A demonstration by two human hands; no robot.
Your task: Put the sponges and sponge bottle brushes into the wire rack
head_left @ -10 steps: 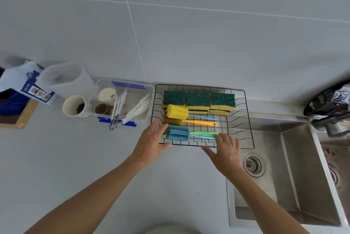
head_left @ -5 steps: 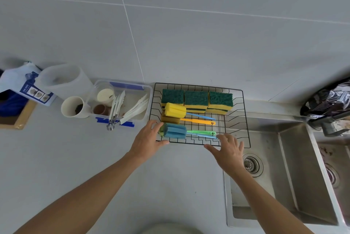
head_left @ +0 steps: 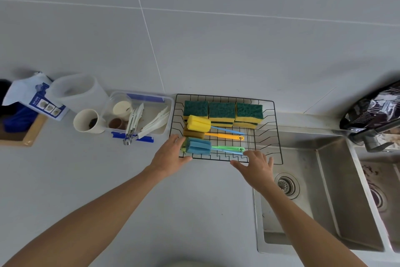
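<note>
Steel-wire rack: the black wire rack [head_left: 268, 115] sat on the pale counter against the tiled wall, its right end reaching over the stainless steel sink [head_left: 324, 202].
Sponges: three stacks of green-topped yellow scouring sponges [head_left: 223, 111] stood in a row along the rack's far side, likely packed tight to leave the near half free.
Brushes: the yellow foam-headed bottle brush [head_left: 198, 123] and an orange-handled one [head_left: 224, 136] lay side by side, heads left, handles right; the blue foam-headed bottle brush [head_left: 199, 147] lay nearest the front edge over a green handle [head_left: 227, 148].
Left hand: the left hand [head_left: 171, 156] rested at the rack's near-left corner, fingers loosely curled, touching the blue foam head but not closed round it, seemingly nudging it square.
Right hand: the right hand [head_left: 256, 165] lay at the front wire by the handle tips, fingers spread wide and flat, holding nothing.
Progress: everything seemed to be inside the rack, so I judged this a final tidying.
Surroundings: a clear plastic box of white tongs [head_left: 149, 115] stood just left of the rack, with a cream cup [head_left: 86, 120] beyond it.
Obstacles: nothing blocked either hand; the open sink beside the right hand was the one place a handle could slip into.
</note>
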